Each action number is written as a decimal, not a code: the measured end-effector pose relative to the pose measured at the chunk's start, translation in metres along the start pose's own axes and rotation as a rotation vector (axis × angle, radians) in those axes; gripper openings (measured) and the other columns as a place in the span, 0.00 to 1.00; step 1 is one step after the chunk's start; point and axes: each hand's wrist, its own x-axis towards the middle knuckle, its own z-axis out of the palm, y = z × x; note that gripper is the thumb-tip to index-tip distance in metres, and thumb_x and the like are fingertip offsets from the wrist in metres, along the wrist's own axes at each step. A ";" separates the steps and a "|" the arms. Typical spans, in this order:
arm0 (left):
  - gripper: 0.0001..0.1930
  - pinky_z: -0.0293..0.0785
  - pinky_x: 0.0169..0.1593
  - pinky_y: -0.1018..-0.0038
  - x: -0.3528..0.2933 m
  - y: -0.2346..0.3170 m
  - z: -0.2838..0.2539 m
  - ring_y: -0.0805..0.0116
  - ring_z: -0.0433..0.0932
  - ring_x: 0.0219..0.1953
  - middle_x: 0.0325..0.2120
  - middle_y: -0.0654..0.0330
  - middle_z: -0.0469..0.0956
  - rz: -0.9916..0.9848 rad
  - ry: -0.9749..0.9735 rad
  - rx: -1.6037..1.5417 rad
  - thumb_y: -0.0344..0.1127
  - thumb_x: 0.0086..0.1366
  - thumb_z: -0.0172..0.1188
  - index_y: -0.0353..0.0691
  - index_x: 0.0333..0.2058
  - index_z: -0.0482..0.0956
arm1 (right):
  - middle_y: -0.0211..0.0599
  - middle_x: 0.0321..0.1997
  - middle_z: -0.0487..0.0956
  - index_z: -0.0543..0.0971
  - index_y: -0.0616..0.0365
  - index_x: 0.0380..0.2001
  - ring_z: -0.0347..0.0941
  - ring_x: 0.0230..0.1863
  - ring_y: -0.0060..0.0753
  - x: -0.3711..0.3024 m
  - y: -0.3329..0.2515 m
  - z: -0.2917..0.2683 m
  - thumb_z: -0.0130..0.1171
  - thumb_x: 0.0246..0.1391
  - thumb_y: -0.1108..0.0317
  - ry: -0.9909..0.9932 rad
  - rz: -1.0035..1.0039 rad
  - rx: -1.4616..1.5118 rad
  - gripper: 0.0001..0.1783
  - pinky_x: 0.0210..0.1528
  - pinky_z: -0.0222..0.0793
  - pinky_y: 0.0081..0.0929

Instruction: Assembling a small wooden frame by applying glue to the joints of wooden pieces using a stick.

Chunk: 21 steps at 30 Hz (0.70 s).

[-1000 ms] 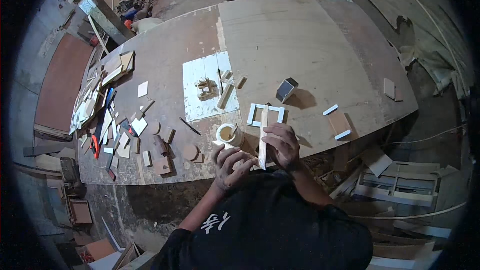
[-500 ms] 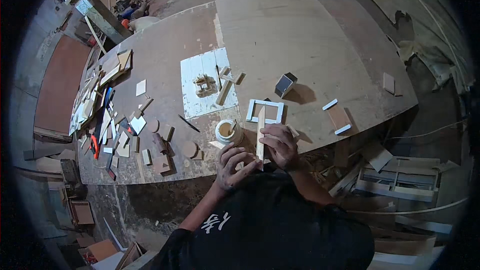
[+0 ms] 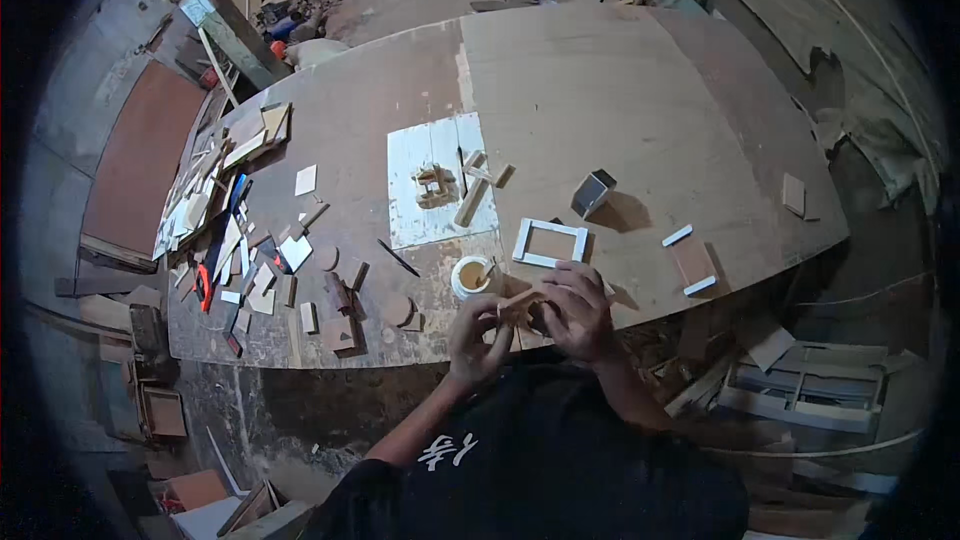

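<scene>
Below the left hand (image 3: pixel 475 342), white-lettered black shirt (image 3: pixel 565 445).

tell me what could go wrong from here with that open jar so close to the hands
The left hand is close to the open jar, so a bump might spill it. The right hand holds the wooden piece near the edge of the table; a slip could drop it. The white frame lies just beyond that hand and might get nudged.
</scene>
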 end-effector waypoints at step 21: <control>0.09 0.78 0.40 0.69 0.019 -0.003 0.001 0.68 0.78 0.34 0.33 0.57 0.75 -0.647 0.018 -0.452 0.31 0.62 0.55 0.35 0.40 0.69 | 0.42 0.36 0.76 0.77 0.60 0.36 0.74 0.38 0.45 -0.003 0.010 0.012 0.63 0.39 0.72 -0.147 0.263 -0.027 0.16 0.40 0.71 0.35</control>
